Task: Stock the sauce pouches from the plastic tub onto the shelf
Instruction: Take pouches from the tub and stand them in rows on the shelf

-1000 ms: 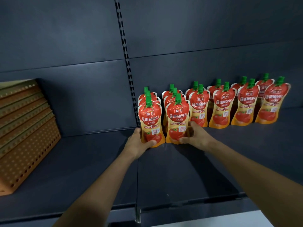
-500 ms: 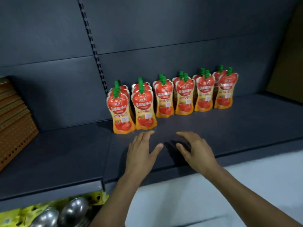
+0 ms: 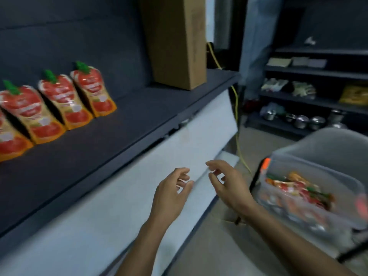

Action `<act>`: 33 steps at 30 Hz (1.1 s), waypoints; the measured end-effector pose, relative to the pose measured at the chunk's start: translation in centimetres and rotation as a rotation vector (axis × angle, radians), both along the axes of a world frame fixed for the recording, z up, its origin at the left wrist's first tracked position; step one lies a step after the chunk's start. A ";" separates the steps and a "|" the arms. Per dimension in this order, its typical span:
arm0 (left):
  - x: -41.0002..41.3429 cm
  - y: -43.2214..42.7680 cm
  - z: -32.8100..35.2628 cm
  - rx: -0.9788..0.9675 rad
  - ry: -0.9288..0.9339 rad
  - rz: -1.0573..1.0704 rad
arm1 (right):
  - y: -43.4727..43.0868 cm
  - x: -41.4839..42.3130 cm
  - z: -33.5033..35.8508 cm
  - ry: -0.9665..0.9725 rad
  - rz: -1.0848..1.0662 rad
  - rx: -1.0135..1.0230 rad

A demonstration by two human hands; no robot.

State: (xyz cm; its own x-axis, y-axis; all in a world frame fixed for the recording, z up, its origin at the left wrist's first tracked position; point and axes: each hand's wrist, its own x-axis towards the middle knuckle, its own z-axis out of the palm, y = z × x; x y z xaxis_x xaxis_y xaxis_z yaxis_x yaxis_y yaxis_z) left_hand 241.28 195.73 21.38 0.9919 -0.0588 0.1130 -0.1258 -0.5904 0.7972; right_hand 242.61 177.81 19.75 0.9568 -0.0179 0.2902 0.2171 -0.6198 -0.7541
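Note:
Red and orange sauce pouches (image 3: 59, 100) with green caps stand upright in a row on the dark shelf (image 3: 139, 116) at the left. A clear plastic tub (image 3: 328, 156) at the lower right holds several more pouches (image 3: 294, 188) lying flat. My left hand (image 3: 171, 194) and my right hand (image 3: 227, 186) hang in front of the shelf's white front panel, between the shelf and the tub. Both hold nothing, with fingers apart and loosely curled. The view is blurred.
A tall cardboard box (image 3: 177, 40) stands on the shelf's right end. A yellow cable (image 3: 237, 120) runs down past the shelf's corner. Dark shelves (image 3: 318, 72) at the back right carry packets and metal bowls (image 3: 300, 121). The tub rests on a grey seat (image 3: 334, 140).
My hands let go of the two front pouches and drew back off the shelf. The view has swung right, bringing the tub into sight, and both hands have moved toward it.

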 end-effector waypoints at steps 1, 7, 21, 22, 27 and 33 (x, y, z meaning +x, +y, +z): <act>0.7 -2.3 -0.6 -0.012 0.039 -0.050 | -2.5 -0.1 -0.8 0.029 -0.057 0.008; 5.4 -14.9 -4.2 -0.010 0.256 -0.316 | -15.6 0.1 -5.6 0.193 -0.357 0.092; 23.3 -39.2 -19.8 0.182 0.645 -0.678 | -37.0 8.9 -19.1 0.649 -0.881 0.489; 24.3 -40.4 -21.2 0.198 0.671 -0.678 | -37.9 9.8 -20.4 0.701 -0.912 0.561; 27.7 -45.4 -28.3 0.355 0.710 -0.733 | -40.8 13.2 -27.2 0.931 -1.059 0.942; 30.7 -49.4 -34.2 0.600 0.558 -0.823 | -41.9 15.8 -33.1 1.061 -1.225 1.202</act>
